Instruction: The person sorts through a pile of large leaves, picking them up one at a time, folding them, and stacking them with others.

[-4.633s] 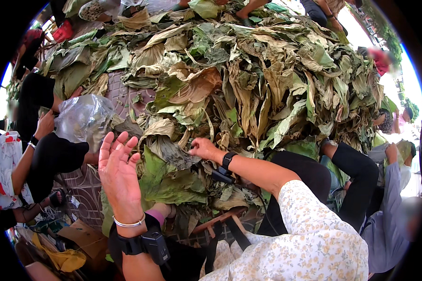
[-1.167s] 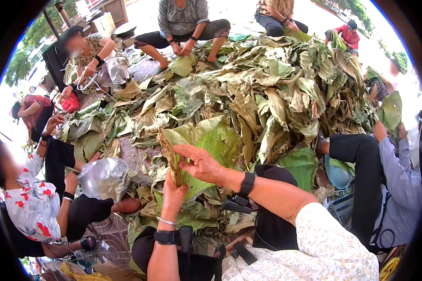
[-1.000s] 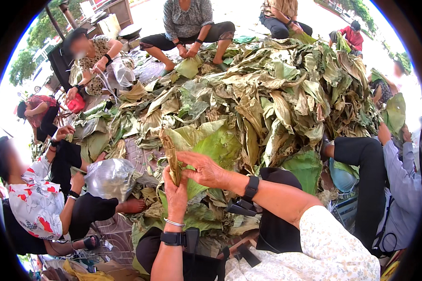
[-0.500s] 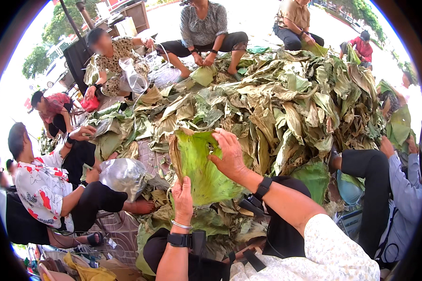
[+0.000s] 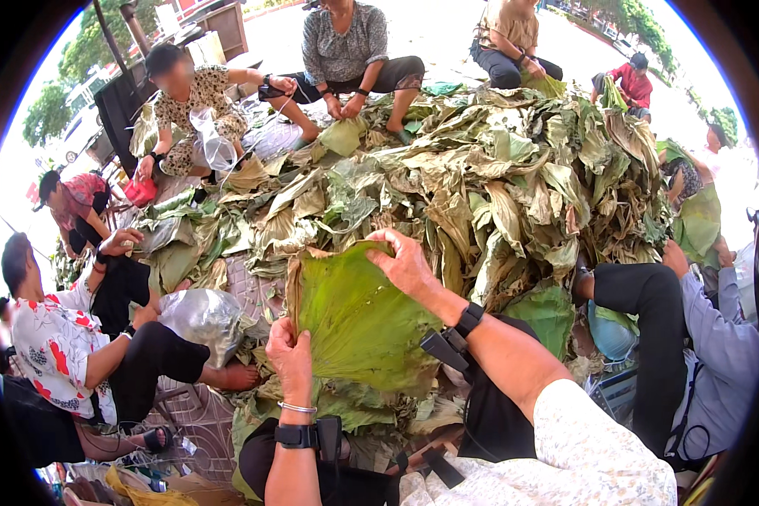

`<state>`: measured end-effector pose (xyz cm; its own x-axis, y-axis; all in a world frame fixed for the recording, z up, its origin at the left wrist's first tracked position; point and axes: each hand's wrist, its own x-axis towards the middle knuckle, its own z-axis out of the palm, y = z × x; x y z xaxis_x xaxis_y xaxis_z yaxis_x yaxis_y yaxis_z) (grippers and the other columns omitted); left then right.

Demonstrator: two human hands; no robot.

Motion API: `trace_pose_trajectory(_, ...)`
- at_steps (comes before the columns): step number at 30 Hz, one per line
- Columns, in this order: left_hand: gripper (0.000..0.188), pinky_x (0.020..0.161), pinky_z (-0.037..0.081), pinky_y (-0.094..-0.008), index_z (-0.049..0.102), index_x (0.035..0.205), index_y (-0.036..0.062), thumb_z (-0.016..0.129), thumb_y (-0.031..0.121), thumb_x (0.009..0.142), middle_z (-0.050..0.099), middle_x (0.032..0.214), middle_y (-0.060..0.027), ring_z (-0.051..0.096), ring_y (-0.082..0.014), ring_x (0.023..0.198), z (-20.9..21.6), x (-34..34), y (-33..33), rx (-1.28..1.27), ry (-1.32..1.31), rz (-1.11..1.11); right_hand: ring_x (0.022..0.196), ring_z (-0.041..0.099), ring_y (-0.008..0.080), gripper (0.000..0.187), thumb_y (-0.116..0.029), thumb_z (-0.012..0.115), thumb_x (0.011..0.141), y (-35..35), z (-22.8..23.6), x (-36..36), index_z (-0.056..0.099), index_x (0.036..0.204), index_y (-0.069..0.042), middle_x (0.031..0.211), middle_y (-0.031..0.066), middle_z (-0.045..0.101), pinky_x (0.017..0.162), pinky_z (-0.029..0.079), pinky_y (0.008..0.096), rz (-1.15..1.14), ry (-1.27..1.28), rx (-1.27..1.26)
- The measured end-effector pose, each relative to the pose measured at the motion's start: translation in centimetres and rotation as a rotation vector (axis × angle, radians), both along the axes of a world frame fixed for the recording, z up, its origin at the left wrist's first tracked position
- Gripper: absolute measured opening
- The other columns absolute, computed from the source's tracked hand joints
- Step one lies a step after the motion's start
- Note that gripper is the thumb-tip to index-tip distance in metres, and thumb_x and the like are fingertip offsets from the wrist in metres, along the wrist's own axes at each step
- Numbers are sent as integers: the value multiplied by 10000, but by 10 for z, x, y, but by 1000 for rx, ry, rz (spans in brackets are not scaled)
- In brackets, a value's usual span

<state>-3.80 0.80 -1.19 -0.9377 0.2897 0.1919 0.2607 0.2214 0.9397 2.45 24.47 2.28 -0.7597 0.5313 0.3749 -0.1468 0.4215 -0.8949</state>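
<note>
Between my hands a large green lotus leaf (image 5: 363, 325) is spread out, its veins fanning across it and its left edge brown and dry. My left hand (image 5: 290, 358) pinches that left edge near its lower end. At the upper right rim, my right hand (image 5: 405, 268) has its thumb and fingers closed on the leaf. Just beyond it rises a big heap of wilted green and brown leaves (image 5: 514, 190). More leaves (image 5: 354, 403) lie under the held one, around my knees.
People sit around the heap, one in a flowered shirt (image 5: 59, 354) at left, one in grey-blue sleeves (image 5: 708, 325) at right. A clear plastic bag (image 5: 202, 316) sits at left. A blue seat (image 5: 613, 337) stands at right. Paving (image 5: 215, 426) shows at lower left.
The leaf is stretched wider and flatter. My left hand has shifted left along with its edge, and my right hand grips the top rim where its fingers were spread over the surface.
</note>
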Motion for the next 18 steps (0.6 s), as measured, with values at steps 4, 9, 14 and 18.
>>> trace_pose_trajectory(4,78,555,383,-243,556,853,-41,590,-22,785,488,648,-6,430,-73,609,2,0,-3,-32,8,46,579,402,138,199,-172,635,823,-1,2,4,581,908,1,604,100,482,574,394,321,21,-117,-20)
trace_pose_trajectory(9,122,543,365,-247,581,923,-49,543,49,863,483,659,13,401,-70,606,4,-1,2,40,112,142,606,516,256,256,-213,638,800,7,-6,4,568,901,12,661,183,544,603,421,373,-37,-232,20)
trace_pose_trajectory(14,137,498,289,-217,584,886,-37,536,92,886,429,646,54,333,-43,577,14,-2,-1,66,86,159,795,582,362,300,-182,627,759,6,-4,7,555,982,5,816,237,592,680,434,428,11,-431,140)
trace_pose_trajectory(18,189,481,249,-218,574,811,-28,552,139,896,394,626,69,295,-34,561,9,-3,-4,96,72,149,928,558,379,405,-138,614,740,1,-4,9,496,1106,-13,960,223,594,791,429,429,34,-386,182)
